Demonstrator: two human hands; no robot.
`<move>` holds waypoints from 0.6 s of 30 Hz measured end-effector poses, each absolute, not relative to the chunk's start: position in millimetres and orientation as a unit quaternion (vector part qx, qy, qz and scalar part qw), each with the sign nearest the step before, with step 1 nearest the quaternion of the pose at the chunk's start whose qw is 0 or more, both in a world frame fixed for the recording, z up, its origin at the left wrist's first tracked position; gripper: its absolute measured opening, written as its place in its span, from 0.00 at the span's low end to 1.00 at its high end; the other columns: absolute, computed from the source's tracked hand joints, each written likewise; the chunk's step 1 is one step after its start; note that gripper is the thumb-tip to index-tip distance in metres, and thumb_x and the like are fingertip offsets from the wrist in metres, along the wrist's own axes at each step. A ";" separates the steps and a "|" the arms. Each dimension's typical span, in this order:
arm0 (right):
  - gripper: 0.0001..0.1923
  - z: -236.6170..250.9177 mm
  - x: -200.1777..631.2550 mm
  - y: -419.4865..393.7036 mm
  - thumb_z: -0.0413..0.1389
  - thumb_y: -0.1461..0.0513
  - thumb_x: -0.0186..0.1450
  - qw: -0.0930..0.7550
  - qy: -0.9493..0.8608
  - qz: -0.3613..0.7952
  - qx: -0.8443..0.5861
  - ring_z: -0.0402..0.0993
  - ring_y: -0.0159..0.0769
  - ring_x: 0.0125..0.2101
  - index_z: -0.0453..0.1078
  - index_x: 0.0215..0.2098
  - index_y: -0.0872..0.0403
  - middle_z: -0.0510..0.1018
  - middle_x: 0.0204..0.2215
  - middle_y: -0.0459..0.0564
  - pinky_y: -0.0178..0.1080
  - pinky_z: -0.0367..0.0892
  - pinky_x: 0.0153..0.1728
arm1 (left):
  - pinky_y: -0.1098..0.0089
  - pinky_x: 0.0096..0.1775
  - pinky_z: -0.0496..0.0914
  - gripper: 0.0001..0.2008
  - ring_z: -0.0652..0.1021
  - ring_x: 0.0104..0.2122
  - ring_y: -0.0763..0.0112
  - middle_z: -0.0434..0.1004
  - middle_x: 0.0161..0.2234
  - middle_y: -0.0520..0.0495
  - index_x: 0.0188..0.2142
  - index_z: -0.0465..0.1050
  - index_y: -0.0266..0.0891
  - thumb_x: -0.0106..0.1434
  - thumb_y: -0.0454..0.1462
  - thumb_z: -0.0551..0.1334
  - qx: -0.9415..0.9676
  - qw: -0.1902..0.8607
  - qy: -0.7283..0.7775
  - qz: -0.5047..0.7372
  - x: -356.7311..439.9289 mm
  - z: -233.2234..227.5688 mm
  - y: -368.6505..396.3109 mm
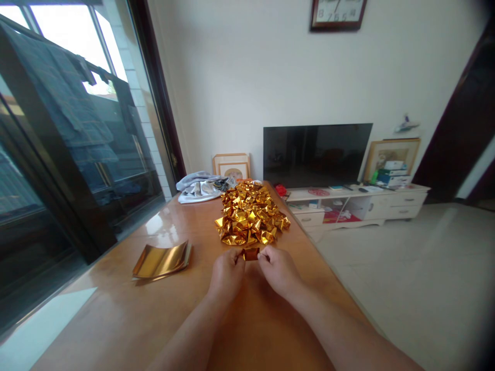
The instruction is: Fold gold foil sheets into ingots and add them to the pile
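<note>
1. Two bare forearms show, no sleeves reaching the wrists on either side.
2. The left hand [226, 275] wears no glove, ring or watch.
3. The right hand [279, 270] is likewise bare, with no wristband or jewellery visible.

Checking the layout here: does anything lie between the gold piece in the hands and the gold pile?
Nothing visible. The folded gold piece, held by the left hand and right hand, sits just short of the pile, with only bare table between.
</note>
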State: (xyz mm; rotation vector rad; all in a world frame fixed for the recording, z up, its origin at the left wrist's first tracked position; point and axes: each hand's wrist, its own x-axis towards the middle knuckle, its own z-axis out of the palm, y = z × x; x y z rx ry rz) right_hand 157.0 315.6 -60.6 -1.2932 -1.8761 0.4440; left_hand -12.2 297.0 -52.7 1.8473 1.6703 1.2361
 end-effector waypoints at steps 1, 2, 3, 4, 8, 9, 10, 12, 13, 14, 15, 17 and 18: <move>0.09 -59.8 157.2 315.3 0.52 0.63 0.65 0.398 -0.740 0.174 -0.513 0.70 0.33 0.26 0.69 0.27 0.53 0.77 0.24 0.46 0.33 0.52 0.26 | 0.73 0.33 0.64 0.12 0.76 0.30 0.68 0.79 0.29 0.48 0.35 0.80 0.37 0.60 0.33 0.56 0.656 0.176 0.592 0.434 -11.8 -51.6 296.4; 0.09 -59.1 157.2 314.8 0.52 0.63 0.65 0.397 -0.739 0.172 -0.516 0.69 0.32 0.25 0.69 0.26 0.53 0.76 0.24 0.46 0.33 0.52 0.26 | 0.73 0.33 0.65 0.12 0.76 0.31 0.67 0.79 0.29 0.48 0.35 0.79 0.37 0.61 0.33 0.56 0.660 0.172 0.591 0.430 -11.5 -50.8 295.9; 0.10 -58.4 157.2 314.1 0.52 0.63 0.65 0.395 -0.739 0.169 -0.518 0.69 0.32 0.25 0.68 0.26 0.53 0.76 0.23 0.45 0.33 0.52 0.26 | 0.73 0.34 0.65 0.12 0.76 0.32 0.66 0.80 0.30 0.47 0.35 0.79 0.37 0.61 0.33 0.56 0.665 0.169 0.591 0.425 -11.1 -50.2 295.6; 0.10 -57.7 157.0 313.3 0.52 0.63 0.65 0.393 -0.740 0.165 -0.520 0.69 0.32 0.25 0.67 0.25 0.53 0.76 0.23 0.45 0.33 0.52 0.26 | 0.72 0.34 0.65 0.11 0.76 0.32 0.66 0.80 0.31 0.47 0.35 0.79 0.37 0.61 0.32 0.56 0.670 0.166 0.591 0.418 -10.8 -50.0 295.5; 0.10 -54.3 155.6 309.5 0.53 0.64 0.65 0.381 -0.745 0.147 -0.527 0.69 0.32 0.25 0.66 0.25 0.53 0.76 0.23 0.46 0.34 0.52 0.27 | 0.70 0.37 0.66 0.11 0.78 0.35 0.63 0.81 0.34 0.44 0.38 0.78 0.38 0.63 0.32 0.56 0.686 0.142 0.600 0.387 -9.8 -51.6 296.3; 0.10 -53.4 155.1 308.5 0.53 0.64 0.65 0.375 -0.747 0.144 -0.530 0.69 0.32 0.25 0.66 0.25 0.53 0.76 0.23 0.46 0.34 0.52 0.27 | 0.70 0.38 0.67 0.12 0.78 0.37 0.62 0.81 0.36 0.43 0.40 0.78 0.38 0.63 0.32 0.56 0.689 0.131 0.604 0.378 -9.6 -52.3 296.6; 0.10 -52.6 154.6 307.6 0.53 0.64 0.66 0.368 -0.748 0.142 -0.533 0.69 0.32 0.25 0.66 0.25 0.53 0.76 0.24 0.46 0.34 0.52 0.27 | 0.69 0.40 0.67 0.13 0.79 0.38 0.61 0.81 0.38 0.42 0.42 0.77 0.39 0.64 0.32 0.55 0.692 0.117 0.610 0.368 -9.2 -52.8 296.7; 0.10 -51.6 153.4 306.4 0.53 0.64 0.66 0.355 -0.752 0.139 -0.538 0.69 0.33 0.25 0.67 0.26 0.53 0.76 0.24 0.47 0.35 0.51 0.27 | 0.67 0.43 0.68 0.16 0.79 0.42 0.59 0.81 0.43 0.39 0.49 0.75 0.38 0.66 0.33 0.53 0.698 0.088 0.624 0.340 -8.0 -53.2 296.6; 0.10 -51.3 152.9 306.1 0.54 0.64 0.66 0.348 -0.753 0.137 -0.541 0.69 0.33 0.26 0.68 0.26 0.53 0.77 0.24 0.47 0.35 0.50 0.27 | 0.66 0.44 0.68 0.17 0.79 0.43 0.58 0.80 0.45 0.38 0.52 0.74 0.38 0.67 0.33 0.52 0.701 0.074 0.632 0.322 -7.2 -53.0 296.2; 0.10 -51.2 152.4 305.9 0.54 0.64 0.66 0.342 -0.754 0.134 -0.544 0.69 0.33 0.26 0.68 0.26 0.53 0.77 0.25 0.47 0.36 0.50 0.27 | 0.66 0.45 0.68 0.19 0.79 0.44 0.58 0.80 0.46 0.36 0.54 0.72 0.37 0.67 0.33 0.52 0.703 0.062 0.640 0.302 -6.3 -52.6 295.6; 0.10 -51.1 152.1 305.9 0.54 0.63 0.66 0.335 -0.755 0.132 -0.548 0.69 0.33 0.26 0.69 0.27 0.53 0.77 0.25 0.48 0.36 0.49 0.27 | 0.65 0.45 0.68 0.20 0.79 0.45 0.57 0.80 0.46 0.35 0.57 0.70 0.37 0.67 0.34 0.52 0.705 0.052 0.648 0.282 -5.2 -51.9 295.0; 0.09 -51.2 151.8 306.3 0.54 0.63 0.66 0.323 -0.757 0.126 -0.554 0.69 0.34 0.26 0.69 0.27 0.53 0.77 0.25 0.48 0.36 0.49 0.27 | 0.65 0.44 0.68 0.23 0.80 0.43 0.55 0.80 0.45 0.34 0.62 0.65 0.35 0.68 0.35 0.51 0.707 0.038 0.663 0.242 -3.0 -50.0 293.7; 0.09 -51.2 151.8 306.5 0.54 0.63 0.66 0.317 -0.758 0.122 -0.558 0.70 0.35 0.27 0.70 0.28 0.53 0.78 0.25 0.48 0.37 0.49 0.27 | 0.65 0.42 0.69 0.25 0.80 0.42 0.55 0.80 0.44 0.33 0.63 0.63 0.35 0.68 0.35 0.51 0.709 0.033 0.668 0.223 -1.8 -49.0 293.1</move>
